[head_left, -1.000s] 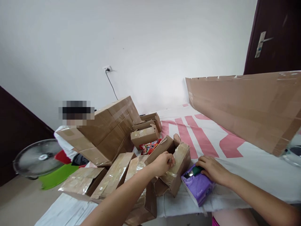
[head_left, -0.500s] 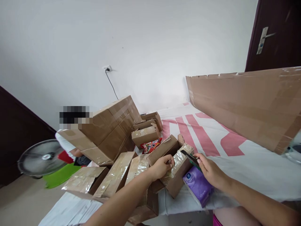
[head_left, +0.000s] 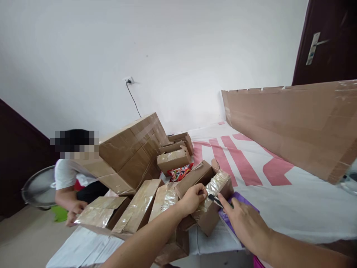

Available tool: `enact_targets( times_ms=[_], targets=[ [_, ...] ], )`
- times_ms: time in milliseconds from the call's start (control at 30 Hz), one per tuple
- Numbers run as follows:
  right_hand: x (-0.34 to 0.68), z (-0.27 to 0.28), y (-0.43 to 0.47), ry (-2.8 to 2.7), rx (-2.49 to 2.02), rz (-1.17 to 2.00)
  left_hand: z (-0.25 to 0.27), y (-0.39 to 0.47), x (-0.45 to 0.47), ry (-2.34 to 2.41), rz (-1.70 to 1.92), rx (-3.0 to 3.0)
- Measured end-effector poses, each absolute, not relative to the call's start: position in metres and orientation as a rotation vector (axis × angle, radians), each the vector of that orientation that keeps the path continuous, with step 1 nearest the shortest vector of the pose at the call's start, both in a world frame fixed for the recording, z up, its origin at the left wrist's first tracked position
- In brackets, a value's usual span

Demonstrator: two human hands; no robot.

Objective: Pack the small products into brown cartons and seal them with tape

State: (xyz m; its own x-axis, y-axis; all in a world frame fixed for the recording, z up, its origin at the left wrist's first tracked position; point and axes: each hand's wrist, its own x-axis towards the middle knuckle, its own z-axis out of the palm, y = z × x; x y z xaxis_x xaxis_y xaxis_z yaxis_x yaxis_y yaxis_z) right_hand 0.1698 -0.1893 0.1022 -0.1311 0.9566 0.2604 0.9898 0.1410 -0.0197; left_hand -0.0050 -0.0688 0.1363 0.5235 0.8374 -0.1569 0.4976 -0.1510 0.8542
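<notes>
my right hand [head_left: 247, 220]: clamped on cutter [head_left: 215, 200] over taped box [head_left: 211, 216] | my left hand [head_left: 192, 199]: curled at box, cannot tell if gripping

Head view, one camera: worn on our head, facing forward and down. Landmark, the taped carton [head_left: 208, 222]: close range, seen from above its near end. At it, our hands [head_left: 247, 223], equally close. Beyond it, we look across the counter [head_left: 292, 212] to the white wall [head_left: 195, 56]; beyond and right of it, a dark door [head_left: 334, 37], well back.
</notes>
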Motion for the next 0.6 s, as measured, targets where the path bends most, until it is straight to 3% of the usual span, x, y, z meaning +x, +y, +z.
enact_targets(
  times_ms=[600],
  targets=[
    [0.156,0.11,-0.2,-2.281,-2.135,-0.031,0.126,-0.087,0.015,1.251,0.556,1.673]
  ],
)
